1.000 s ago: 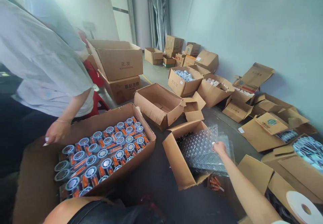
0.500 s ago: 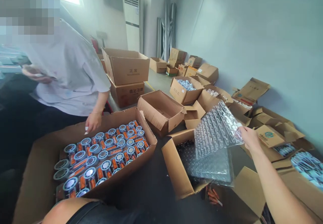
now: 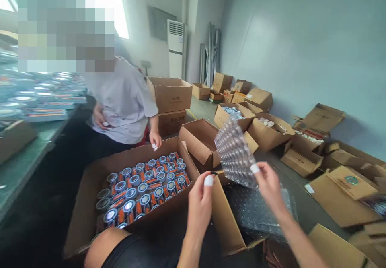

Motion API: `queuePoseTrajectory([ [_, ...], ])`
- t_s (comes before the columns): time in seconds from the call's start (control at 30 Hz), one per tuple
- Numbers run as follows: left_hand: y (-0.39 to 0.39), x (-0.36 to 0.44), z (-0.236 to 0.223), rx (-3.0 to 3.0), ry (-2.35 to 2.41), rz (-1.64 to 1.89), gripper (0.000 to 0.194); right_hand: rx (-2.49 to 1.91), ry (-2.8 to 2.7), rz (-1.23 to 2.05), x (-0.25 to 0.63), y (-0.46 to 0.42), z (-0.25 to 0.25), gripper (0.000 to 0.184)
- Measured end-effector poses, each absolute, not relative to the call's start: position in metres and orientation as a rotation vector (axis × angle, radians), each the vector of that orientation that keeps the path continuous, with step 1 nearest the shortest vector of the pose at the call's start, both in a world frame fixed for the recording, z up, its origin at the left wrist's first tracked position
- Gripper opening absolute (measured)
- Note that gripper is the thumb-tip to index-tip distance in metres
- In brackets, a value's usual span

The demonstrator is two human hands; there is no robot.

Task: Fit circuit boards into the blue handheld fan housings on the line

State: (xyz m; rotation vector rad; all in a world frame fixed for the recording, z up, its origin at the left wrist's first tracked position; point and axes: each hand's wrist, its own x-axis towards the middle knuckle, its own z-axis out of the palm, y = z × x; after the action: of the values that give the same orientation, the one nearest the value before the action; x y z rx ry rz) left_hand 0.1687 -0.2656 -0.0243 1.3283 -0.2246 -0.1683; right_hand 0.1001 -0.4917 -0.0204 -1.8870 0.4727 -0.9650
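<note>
My right hand (image 3: 268,185) is closed on the lower edge of a clear plastic blister tray (image 3: 234,153), holding it tilted up in the air. My left hand (image 3: 200,201) is raised beside it with thumb and fingers pinched together near the tray's lower left corner; whether it touches the tray I cannot tell. Below them stands an open cardboard box (image 3: 224,219) holding more clear trays. To the left, a wide cardboard box (image 3: 87,203) is filled with several round silver-topped spools with orange parts (image 3: 144,185).
A person in a pale shirt (image 3: 123,103) bends over the far side of the spool box, one hand (image 3: 155,140) at its rim. Many open cardboard boxes (image 3: 265,133) cover the floor along the right wall. A green table (image 3: 21,159) with stacked goods stands at left.
My right hand lifted the clear tray out of the box and brought it left and up. My left hand has come into view beside it. The view swung upward and left.
</note>
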Motion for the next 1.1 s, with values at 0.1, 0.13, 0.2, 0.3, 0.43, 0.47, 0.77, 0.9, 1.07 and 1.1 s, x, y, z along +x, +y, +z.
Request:
queuePoseTrajectory([
  [0.1, -0.294, 0.177, -0.031, 1.32, -0.177, -0.217, 0.03, -1.952, 0.343, -0.831, 0.098, -0.418, -0.076, 0.031],
  [0.13, -0.293, 0.179, -0.041, 1.324, -0.12, -0.223, 0.027, -1.977, 0.305, -0.793, 0.095, -0.399, -0.093, 0.029],
  [0.2, -0.281, 0.18, -0.062, 1.319, 0.008, -0.253, 0.026, -2.048, 0.235, -0.723, 0.09, -0.373, -0.12, 0.026],
  [0.3, -0.252, 0.175, -0.084, 1.262, 0.141, -0.311, 0.032, -2.109, 0.149, -0.619, 0.087, -0.355, -0.14, 0.024],
  [0.43, -0.23, 0.169, -0.09, 1.134, 0.202, -0.335, 0.042, -2.134, 0.077, -0.492, 0.096, -0.349, -0.138, 0.025],
  [0.47, -0.228, 0.168, -0.09, 1.104, 0.214, -0.327, 0.043, -2.139, 0.064, -0.46, 0.099, -0.349, -0.135, 0.026],
  [0.77, -0.211, 0.181, -0.098, 0.991, 0.227, -0.227, 0.053, -2.122, 0.038, -0.326, 0.122, -0.339, -0.114, 0.033],
  [0.9, -0.191, 0.192, -0.097, 1.037, 0.259, -0.132, 0.055, -2.173, 0.114, -0.427, 0.136, -0.356, -0.092, 0.038],
  [1.07, -0.136, 0.22, -0.082, 1.221, 0.33, 0.047, 0.038, -2.342, 0.316, -0.518, 0.155, -0.438, -0.016, 0.036],
  [1.1, -0.118, 0.228, -0.076, 1.276, 0.349, 0.08, 0.033, -2.376, 0.368, -0.541, 0.159, -0.461, 0.001, 0.036],
])
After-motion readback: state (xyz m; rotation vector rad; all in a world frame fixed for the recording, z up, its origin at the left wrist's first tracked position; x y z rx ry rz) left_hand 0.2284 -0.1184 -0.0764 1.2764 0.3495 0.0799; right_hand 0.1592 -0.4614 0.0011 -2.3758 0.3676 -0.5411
